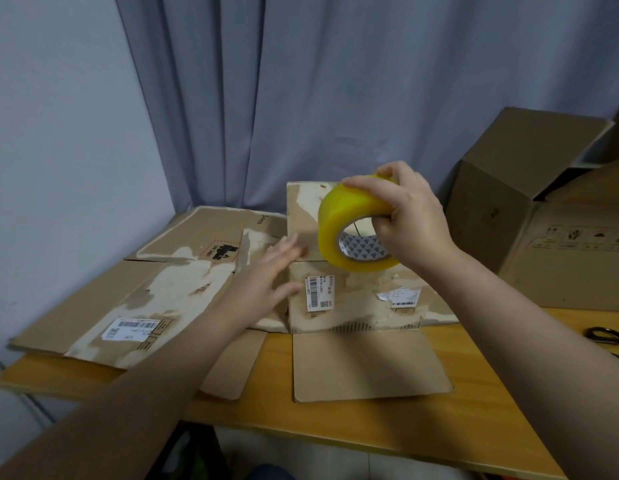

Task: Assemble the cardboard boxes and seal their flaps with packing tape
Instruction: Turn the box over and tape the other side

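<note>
**A:** Where is the tape roll (342,220)?

**B:** Clasped in the right grip (405,220), raised above the flattened box (353,299) on the table (474,410). The left grip (266,271), fingers straight, is at the cardboard below and left of it.

**A:** Step?

**B:** Probably readying tape. The box is unassembled, so next it needs erecting.

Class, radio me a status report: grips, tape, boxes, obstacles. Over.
Right grip holds yellow tape roll over flattened cardboard box. Left grip open, by its flap. Scissors far right, clear.
</note>
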Demonstrator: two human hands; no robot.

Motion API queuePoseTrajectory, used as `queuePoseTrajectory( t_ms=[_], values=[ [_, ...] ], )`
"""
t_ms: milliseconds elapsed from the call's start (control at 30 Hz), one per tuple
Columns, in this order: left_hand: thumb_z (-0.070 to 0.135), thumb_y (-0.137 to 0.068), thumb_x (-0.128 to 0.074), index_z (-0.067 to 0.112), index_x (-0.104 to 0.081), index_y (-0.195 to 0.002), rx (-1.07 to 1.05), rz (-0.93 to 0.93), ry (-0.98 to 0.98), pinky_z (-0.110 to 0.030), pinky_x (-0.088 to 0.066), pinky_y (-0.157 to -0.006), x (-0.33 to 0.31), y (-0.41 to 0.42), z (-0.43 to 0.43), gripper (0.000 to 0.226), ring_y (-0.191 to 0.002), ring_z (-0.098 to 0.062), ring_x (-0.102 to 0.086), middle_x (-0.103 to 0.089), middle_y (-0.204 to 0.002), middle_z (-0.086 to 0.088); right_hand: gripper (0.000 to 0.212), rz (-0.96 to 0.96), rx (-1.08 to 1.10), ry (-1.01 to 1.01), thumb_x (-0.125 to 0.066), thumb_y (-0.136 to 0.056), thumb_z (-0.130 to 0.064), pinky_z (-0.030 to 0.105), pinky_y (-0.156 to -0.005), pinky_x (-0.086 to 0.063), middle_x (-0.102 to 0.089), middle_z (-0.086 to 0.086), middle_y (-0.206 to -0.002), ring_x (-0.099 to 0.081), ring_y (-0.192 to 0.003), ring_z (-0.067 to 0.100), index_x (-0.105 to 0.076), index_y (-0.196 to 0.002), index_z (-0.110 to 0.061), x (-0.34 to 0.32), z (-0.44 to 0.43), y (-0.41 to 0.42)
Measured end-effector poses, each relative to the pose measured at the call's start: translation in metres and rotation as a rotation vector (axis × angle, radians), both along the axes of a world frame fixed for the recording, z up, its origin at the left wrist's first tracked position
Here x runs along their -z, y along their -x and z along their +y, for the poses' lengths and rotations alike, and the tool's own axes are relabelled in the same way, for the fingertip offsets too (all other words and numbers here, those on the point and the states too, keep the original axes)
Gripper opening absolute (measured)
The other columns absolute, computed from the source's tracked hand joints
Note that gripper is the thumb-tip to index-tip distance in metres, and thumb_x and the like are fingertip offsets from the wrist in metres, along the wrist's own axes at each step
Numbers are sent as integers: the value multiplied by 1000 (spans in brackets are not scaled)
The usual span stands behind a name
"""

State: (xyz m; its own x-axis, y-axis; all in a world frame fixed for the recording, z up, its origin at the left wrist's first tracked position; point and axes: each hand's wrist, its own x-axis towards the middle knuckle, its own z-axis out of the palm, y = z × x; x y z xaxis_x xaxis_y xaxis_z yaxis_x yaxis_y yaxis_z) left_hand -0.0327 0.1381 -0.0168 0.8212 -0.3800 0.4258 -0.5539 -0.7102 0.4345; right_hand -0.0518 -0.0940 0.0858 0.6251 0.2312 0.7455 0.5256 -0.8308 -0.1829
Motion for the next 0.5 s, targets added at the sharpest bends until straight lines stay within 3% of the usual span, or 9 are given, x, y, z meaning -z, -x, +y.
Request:
queuePoseTrajectory(
  t_ms=[100, 200, 400, 500],
  values=[
    [43, -85, -63, 29, -39, -143, -21, -38, -47, -44, -26, -116, 0, -18, -3, 65, -144, -9, -20, -26, -155, 8, 64, 20, -17, 15, -56, -75, 7, 35, -81, -34, -52, 9, -117, -48, -106, 33, -62, -123, -34, -2, -2, -3],
    [41, -83, -64, 26, -46, -140, 20, -96, 38, -42, -29, -115, 5, -20, -1, 61, -141, -10, -28, -37, -150, 6, 64, 34, -38, 2, -56, -75, 6, 33, -82, -34, -51, 7, -117, -47, -108, 30, -61, -124, -35, -2, -3, -6],
    [23, -88, -63, 20, -55, -127, 10, -263, 227, -21, -30, -111, 9, -10, -11, 40, -129, -10, -46, -53, -134, 2, 64, 20, -129, -11, -59, -73, -4, 40, -83, -45, -55, 8, -119, -52, -109, 31, -56, -131, -30, 1, -16, -8],
    [38, -85, -60, 14, -60, -125, -21, -245, 268, -9, -23, -109, 7, -5, -17, 47, -127, -5, -43, -55, -133, 0, 74, 75, -170, -134, -66, -73, -10, 31, -84, -43, -55, 4, -119, -54, -105, 19, -43, -141, -28, 15, -35, -11]
  ],
)
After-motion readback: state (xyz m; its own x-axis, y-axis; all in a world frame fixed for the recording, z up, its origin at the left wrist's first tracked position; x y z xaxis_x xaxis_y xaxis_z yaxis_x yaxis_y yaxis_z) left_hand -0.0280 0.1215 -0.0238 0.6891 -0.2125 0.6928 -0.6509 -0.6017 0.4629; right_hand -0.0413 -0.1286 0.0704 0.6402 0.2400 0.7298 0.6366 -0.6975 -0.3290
